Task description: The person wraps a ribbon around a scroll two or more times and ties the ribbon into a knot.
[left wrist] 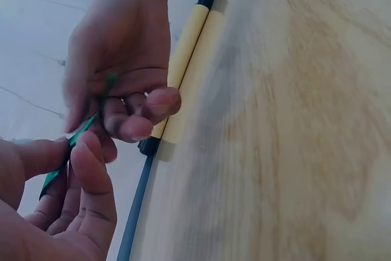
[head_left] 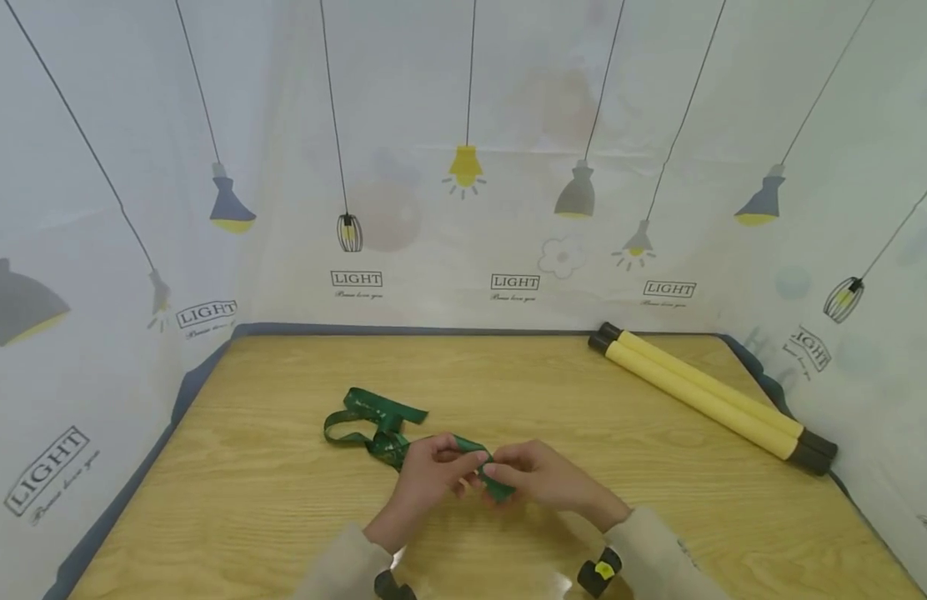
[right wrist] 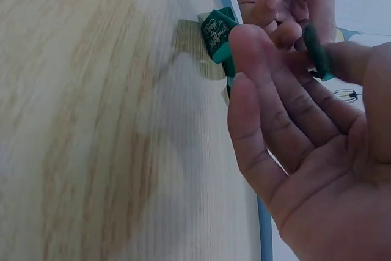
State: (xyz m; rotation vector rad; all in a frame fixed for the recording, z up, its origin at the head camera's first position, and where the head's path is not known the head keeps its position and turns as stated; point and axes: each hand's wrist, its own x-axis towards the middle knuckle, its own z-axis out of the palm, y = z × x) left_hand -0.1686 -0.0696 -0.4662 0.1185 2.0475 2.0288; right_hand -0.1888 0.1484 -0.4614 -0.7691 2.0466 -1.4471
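A green ribbon (head_left: 384, 408) with pale printed lettering lies loosely looped and folded on the wooden table, and one end rises into both hands. My left hand (head_left: 431, 475) pinches the ribbon between thumb and fingers. Close beside it, my right hand (head_left: 549, 477) pinches the ribbon near its free end, which hangs just below the fingertips. In the left wrist view a strip of green ribbon (left wrist: 58, 172) runs between thumb and fingers. The right wrist view shows the ribbon's end (right wrist: 317, 53) at the thumb, with the printed part (right wrist: 217, 33) on the table behind.
Two yellow tubes (head_left: 704, 392) with black ends lie side by side at the table's right. White sheets (head_left: 433, 250) printed with lamps enclose the wooden table (head_left: 268, 517) at the back and sides. Black wrist cameras (head_left: 600, 572) sit under the sleeves.
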